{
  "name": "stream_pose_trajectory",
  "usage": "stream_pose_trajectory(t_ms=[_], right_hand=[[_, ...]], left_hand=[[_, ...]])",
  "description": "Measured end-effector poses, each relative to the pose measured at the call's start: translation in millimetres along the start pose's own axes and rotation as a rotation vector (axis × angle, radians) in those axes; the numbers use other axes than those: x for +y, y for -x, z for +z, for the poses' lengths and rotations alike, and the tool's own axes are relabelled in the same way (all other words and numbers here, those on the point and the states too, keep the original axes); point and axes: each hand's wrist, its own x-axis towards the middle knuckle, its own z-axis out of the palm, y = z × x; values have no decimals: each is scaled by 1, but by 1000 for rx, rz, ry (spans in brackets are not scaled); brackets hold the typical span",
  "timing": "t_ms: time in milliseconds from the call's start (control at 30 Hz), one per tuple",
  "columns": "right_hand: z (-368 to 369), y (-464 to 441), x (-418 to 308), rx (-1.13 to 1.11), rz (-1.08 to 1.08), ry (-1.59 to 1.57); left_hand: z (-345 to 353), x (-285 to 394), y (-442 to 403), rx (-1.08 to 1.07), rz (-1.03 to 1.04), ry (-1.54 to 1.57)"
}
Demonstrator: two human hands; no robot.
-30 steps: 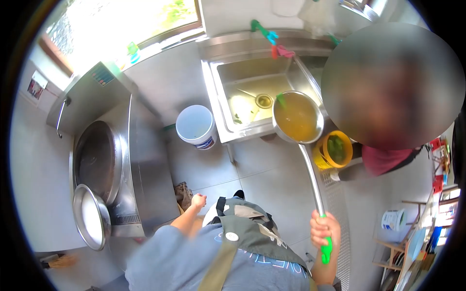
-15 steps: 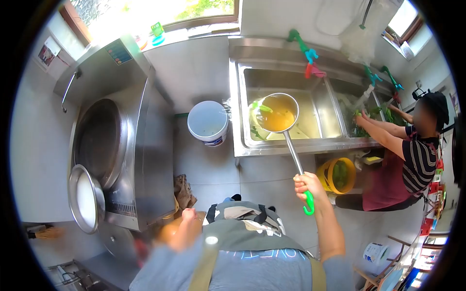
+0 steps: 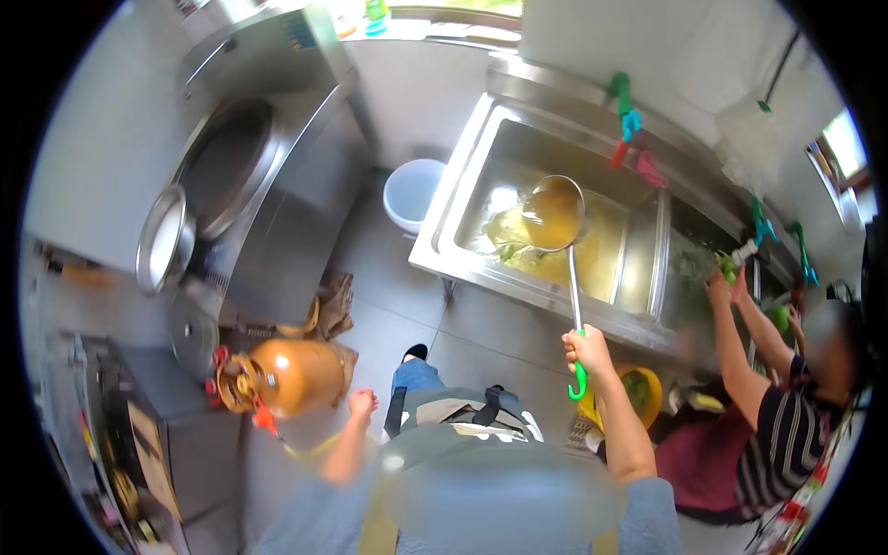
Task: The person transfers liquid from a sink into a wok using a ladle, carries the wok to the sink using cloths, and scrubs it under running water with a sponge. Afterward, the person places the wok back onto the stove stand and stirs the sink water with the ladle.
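While R hand (image 3: 589,351) is wrapped firmly round its green hooked grip (image 3: 578,380), the long-handled round steel ladle (image 3: 574,282) has its bowl (image 3: 555,220) approx 12 o'clock of that hand, over the rectangular stainless-steel sink (image 3: 518,285). L hand (image 3: 363,403): loose fist, can't tell if anything's inside; orange rounded metal gas cyl. (image 3: 291,377) nearby, approx 9 o'clock.

The single view, taken from head height, looks forward and steeply down from in front of the sink (image 3: 518,285), near it.
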Motion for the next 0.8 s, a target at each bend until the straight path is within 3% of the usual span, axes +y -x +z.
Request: stream_pose_trajectory(t_ms=[33, 167, 200, 267, 333, 400, 467, 567, 600, 667, 700, 800], right_hand=[[-14, -6, 10, 24, -44, 106], [-74, -19, 44, 212, -323, 470], [-99, -41, 72, 282, -521, 652], [-115, -24, 63, 433, -567, 901], [-136, -21, 67, 553, -700, 1047], [-148, -21, 72, 654, -693, 989], [-147, -19, 70, 586, -580, 901], [-130, -20, 82, 474, -740, 811], [-121, -16, 84, 391, -613, 633], [-82, 2, 82, 189, -351, 305], [-60, 18, 82, 110, -355, 153], [-11, 68, 87, -197, -318, -5]], left_hand=[[9, -25, 17, 50, -18, 8], [31, -104, 90, 208, 123, -443], [32, -121, 103, 192, 93, -486], [33, -148, 114, 151, 45, -561], [38, -172, 124, 160, -39, -318], [43, -196, 132, 202, -115, 28], [50, -215, 141, 231, -148, 164], [58, -240, 164, 283, -161, 290], [57, -250, 175, 304, -164, 318], [54, -291, 188, 275, -94, 186], [57, -317, 192, 282, -70, 146], [65, -408, 213, 305, 324, -615]])
